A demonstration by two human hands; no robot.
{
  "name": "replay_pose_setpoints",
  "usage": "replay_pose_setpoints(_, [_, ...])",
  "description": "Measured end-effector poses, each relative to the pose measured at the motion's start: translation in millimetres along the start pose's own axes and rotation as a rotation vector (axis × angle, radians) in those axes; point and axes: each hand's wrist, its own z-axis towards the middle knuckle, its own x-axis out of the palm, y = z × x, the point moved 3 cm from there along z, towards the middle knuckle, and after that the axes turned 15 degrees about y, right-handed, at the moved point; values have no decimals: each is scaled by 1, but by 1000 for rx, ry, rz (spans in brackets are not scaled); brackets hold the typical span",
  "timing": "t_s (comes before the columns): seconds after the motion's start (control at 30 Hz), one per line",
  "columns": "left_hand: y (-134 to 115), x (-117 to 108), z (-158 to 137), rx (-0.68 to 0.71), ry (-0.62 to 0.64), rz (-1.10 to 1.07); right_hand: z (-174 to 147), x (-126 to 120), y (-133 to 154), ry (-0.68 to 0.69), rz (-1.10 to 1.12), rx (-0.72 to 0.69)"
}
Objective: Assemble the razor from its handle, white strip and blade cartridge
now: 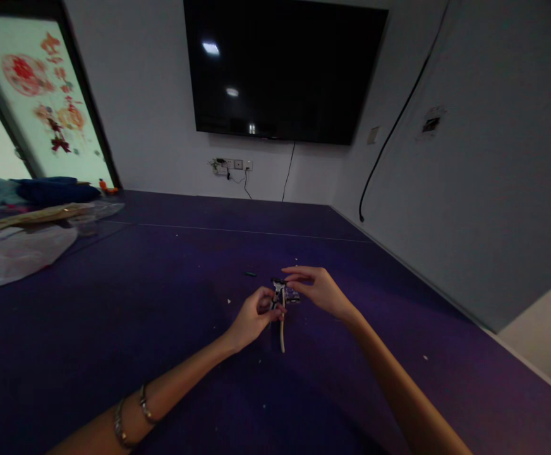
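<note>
In the head view, my left hand point(255, 315) is closed on a small grey-and-black assembly point(278, 291) of fine parts, whose exact kind I cannot make out. A thin beige strip point(282, 335) hangs down from it, past my left fingertips. My right hand point(316, 287) reaches in from the other side, its thumb and a finger pinched at the assembly's upper right edge and its index finger stretched out above. Just under the right fingers shows a small dark-and-light piece point(293, 296); whether it is joined to the assembly is unclear. A short dark green piece point(250, 274) lies beyond my left hand.
The purple surface point(162, 328) carries several tiny pale scraps, one point(425, 357) far right. At left lie a clear plastic bag point(29, 256), a tan flat item point(38, 218) and dark blue cloth point(57, 190). A black cable point(392, 139) hangs by the right wall; a television point(285, 69) is ahead.
</note>
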Motion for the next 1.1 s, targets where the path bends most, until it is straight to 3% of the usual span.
replay_pose_setpoints(1.1, [3, 2, -1, -31, 40, 29, -5, -1, 9, -8, -168, -36])
